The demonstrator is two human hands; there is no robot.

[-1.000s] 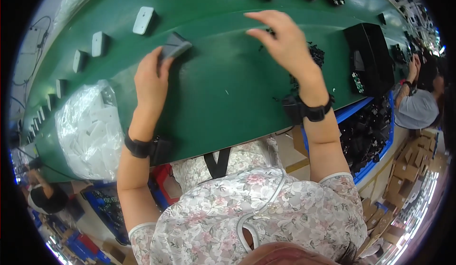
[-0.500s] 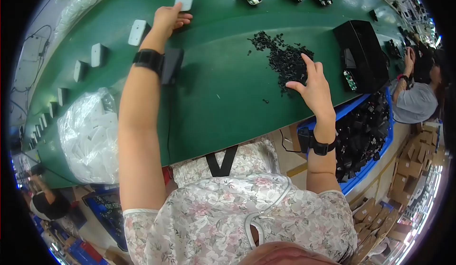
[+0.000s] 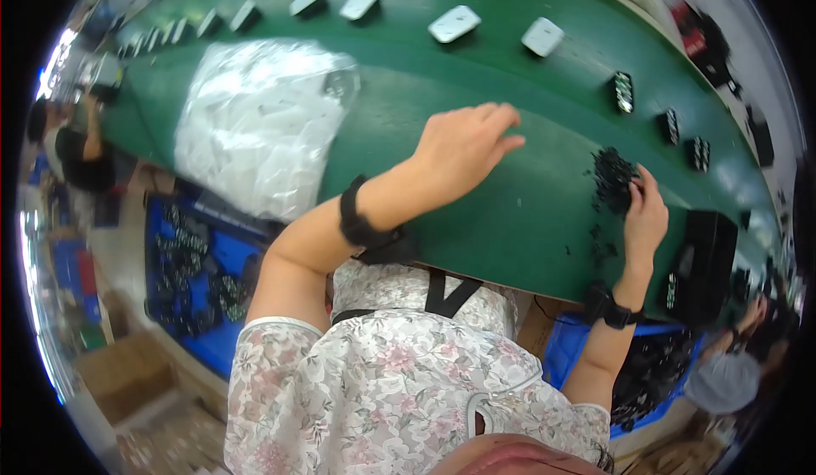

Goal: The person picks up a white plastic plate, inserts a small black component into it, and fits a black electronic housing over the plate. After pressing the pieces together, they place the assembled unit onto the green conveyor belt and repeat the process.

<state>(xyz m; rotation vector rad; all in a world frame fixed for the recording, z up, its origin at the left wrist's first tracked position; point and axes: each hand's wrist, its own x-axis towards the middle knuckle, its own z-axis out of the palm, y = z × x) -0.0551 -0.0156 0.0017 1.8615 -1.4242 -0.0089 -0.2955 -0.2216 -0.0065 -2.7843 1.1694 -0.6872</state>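
My left hand (image 3: 467,147) hovers over the middle of the table, thumb apart from the bent fingers, with nothing held. My right hand (image 3: 648,216) is at the edge of a heap of small black parts (image 3: 614,177); its thumb and fingers are curled in around some of them. How many it holds is hidden. Along the far side of the table stands a curved row of white-topped casings, the last being a white casing (image 3: 541,37). Farther right along that line lie open black casings with circuit boards, such as this casing (image 3: 623,92).
A clear plastic bag of white parts (image 3: 263,126) lies on the green table (image 3: 518,211) at left. A black box (image 3: 705,267) stands at right. Blue bins sit below the table, including a left bin (image 3: 221,335). People work at both ends.
My left hand has let go of the white casing at the far side and come back nearer me. My right hand's spread fingers have drawn together at the heap. The view has turned left.
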